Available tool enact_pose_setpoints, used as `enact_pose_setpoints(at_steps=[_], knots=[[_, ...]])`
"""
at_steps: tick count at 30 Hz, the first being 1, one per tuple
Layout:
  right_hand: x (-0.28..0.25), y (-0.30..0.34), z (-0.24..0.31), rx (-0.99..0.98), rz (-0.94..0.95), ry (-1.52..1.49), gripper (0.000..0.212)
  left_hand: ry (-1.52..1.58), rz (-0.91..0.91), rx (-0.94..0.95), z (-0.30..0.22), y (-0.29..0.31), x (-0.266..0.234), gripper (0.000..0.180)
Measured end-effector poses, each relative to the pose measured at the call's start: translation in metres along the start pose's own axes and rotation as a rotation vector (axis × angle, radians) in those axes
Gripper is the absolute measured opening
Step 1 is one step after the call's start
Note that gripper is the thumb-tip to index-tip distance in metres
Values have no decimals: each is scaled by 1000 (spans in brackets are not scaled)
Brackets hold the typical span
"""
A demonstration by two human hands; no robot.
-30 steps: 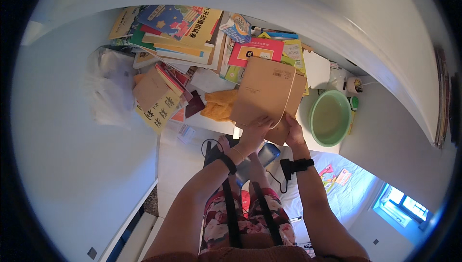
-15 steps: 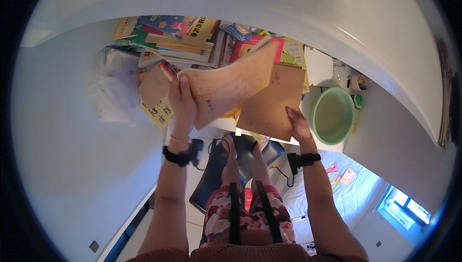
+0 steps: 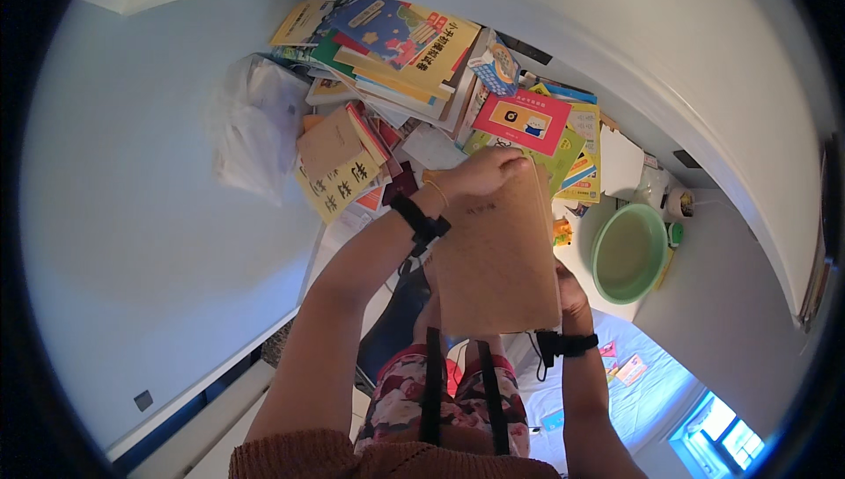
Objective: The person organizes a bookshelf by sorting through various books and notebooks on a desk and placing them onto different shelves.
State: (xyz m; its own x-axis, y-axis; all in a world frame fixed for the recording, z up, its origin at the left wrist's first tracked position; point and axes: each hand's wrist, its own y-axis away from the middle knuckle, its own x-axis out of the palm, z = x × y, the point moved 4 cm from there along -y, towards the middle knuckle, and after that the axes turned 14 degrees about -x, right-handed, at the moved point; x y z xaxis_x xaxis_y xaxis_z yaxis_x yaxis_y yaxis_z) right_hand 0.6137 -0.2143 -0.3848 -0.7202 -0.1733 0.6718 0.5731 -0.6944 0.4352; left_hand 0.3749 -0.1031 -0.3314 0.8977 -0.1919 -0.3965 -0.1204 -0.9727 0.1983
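A brown paper-covered notebook (image 3: 497, 259) hangs upright in front of my body, with pale page edges along its right side. My left hand (image 3: 484, 171) is closed on its top edge, fingers curled over near the upper right corner. My right hand (image 3: 570, 290) grips the right edge lower down; part of its fingers is hidden behind the cover. Whether a second notebook lies behind the front one, I cannot tell. Beyond my left hand lie a pink booklet (image 3: 521, 120) and a green book (image 3: 563, 159) on the desk.
A heap of books (image 3: 414, 48) fills the desk's far left, beside a white plastic bag (image 3: 260, 127). Nearer lie a small brown notebook (image 3: 330, 146) and a yellow booklet (image 3: 339, 184). A green basin (image 3: 629, 255) stands at right. A white shelf (image 3: 563, 4) overhangs the desk.
The two brown notebooks, held apart before, have come together into one upright bundle. My left hand has crossed rightward to its top edge. The view has shifted, showing more of the desk.
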Motion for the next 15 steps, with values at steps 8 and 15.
enact_pose_setpoints(at_steps=[8,15], knots=[[26,23,-13,206,-287,-369,46,-79,-76,-41,-1,17,38,15],[35,-9,14,-106,-113,382,37,-173,-416,11,32,-18,3,33]])
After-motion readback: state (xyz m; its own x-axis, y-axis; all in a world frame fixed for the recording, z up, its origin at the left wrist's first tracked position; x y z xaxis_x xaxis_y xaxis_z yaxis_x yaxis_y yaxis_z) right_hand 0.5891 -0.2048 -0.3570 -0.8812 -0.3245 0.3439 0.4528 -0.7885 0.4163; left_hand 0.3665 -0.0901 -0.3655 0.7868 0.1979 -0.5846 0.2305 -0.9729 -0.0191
